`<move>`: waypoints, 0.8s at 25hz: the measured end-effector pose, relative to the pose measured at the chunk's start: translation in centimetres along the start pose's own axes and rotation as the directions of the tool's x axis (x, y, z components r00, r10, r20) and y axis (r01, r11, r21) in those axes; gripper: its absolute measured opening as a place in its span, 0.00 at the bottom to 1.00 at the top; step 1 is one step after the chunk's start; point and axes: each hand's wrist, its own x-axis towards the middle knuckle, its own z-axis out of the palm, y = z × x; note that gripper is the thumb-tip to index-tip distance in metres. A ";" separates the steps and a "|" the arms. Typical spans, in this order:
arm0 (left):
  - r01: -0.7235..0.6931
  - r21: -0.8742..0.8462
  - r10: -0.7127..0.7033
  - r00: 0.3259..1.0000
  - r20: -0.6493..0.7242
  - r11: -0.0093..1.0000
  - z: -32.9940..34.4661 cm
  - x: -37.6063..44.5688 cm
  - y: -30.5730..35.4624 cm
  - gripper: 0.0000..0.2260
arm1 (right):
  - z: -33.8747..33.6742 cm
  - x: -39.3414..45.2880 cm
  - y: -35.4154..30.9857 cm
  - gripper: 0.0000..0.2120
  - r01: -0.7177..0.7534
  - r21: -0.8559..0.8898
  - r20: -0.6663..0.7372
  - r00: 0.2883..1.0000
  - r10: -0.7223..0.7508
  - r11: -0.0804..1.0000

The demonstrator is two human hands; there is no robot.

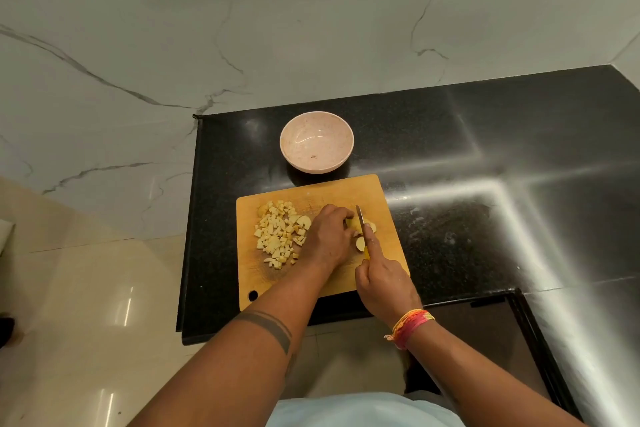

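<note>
On the board (346, 191), our left hand (325, 236) clamps the potato (352, 224) steady for the knife (360, 218) our right hand (384, 282) grips, cubes (277, 236) at nine o'clock.

Both forearms are bare. Just behind the right grip (384, 282), a thread bracelet (410, 324) of orange, yellow and pink strands wraps the wrist, with frayed ends sticking out at one side. Well behind the left grip (325, 239), a dark tattooed band (266, 326), one thin line beside a broader one, circles the forearm. Farthest behind both grips, a pale blue garment (360, 409) covers the body.
</note>
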 end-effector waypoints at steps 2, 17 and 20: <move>-0.006 0.005 0.007 1.000 -0.023 1.000 -0.2 0.0 -0.2 0.14 | 0.1 0.2 0.1 0.37 0.014 -0.013 0.019 1.000 -0.013 1.000; 0.012 0.024 -0.010 0.998 -0.068 1.000 -1.2 -2.3 -1.2 0.13 | 1.2 -0.5 0.3 0.36 0.030 -0.053 0.091 0.995 -0.025 0.998; 0.017 0.082 -0.014 0.999 -0.039 0.996 -1.4 -2.3 -1.1 0.17 | 1.5 -0.5 -0.2 0.37 0.044 -0.045 0.118 0.992 -0.038 0.998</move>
